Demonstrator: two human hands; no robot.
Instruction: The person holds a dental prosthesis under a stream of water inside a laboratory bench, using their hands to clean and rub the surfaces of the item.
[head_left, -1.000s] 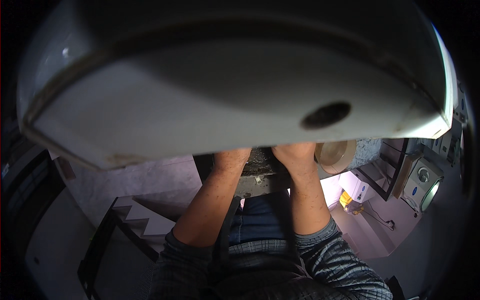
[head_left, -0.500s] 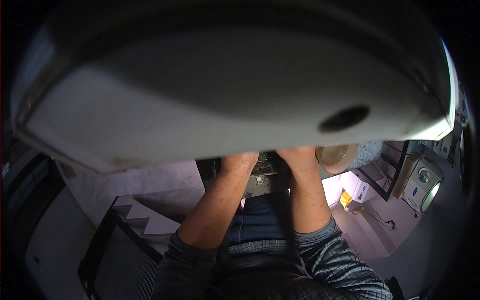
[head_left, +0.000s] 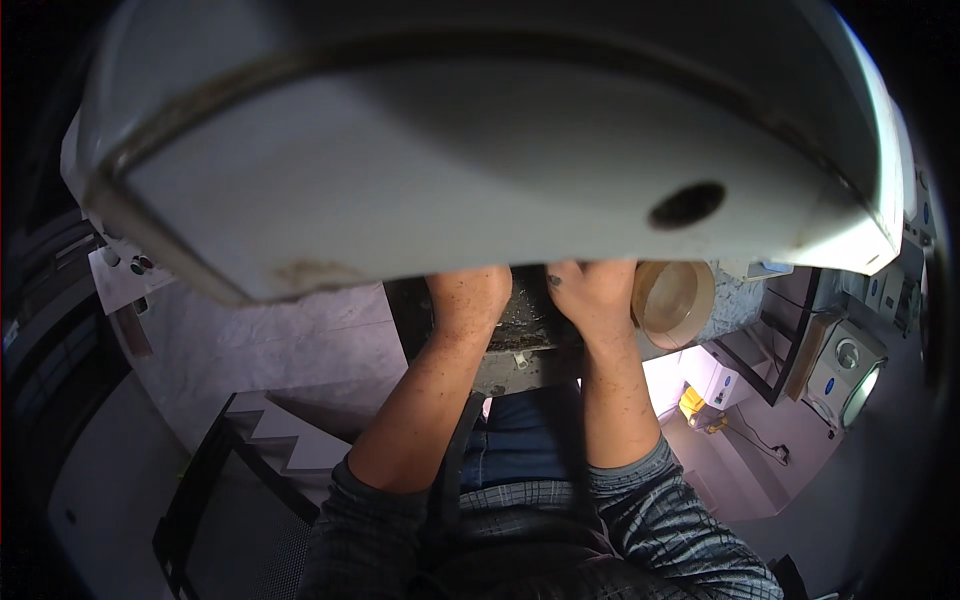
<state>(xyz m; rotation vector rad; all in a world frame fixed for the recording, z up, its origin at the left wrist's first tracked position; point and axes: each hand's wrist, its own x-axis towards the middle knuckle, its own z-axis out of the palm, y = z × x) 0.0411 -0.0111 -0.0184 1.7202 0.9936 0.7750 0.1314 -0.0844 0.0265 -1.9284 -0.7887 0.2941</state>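
A large white machine housing (head_left: 450,160) with a dark oval opening hangs close over the work area and hides most of my fingers. Beneath its lower edge, my left hand (head_left: 470,295) is over a dark, dirty work surface (head_left: 525,320) speckled with wet-looking debris. Beside it, my right hand (head_left: 592,292) reaches under the same edge, with dark smudges near its knuckles. What either hand holds is hidden. A round tan bowl (head_left: 670,305) stands just right of my right hand.
A pale marble-like surface (head_left: 300,360) lies left, near white stepped panels (head_left: 280,430) and a black mesh chair (head_left: 230,510). At right are a black frame (head_left: 775,375), a white machine with a lit lamp (head_left: 840,370), and a yellow object (head_left: 695,405) with cables.
The housing's edge sits higher in the picture, so more of both my hands and the bowl shows. My forearms have stayed nearly in place.
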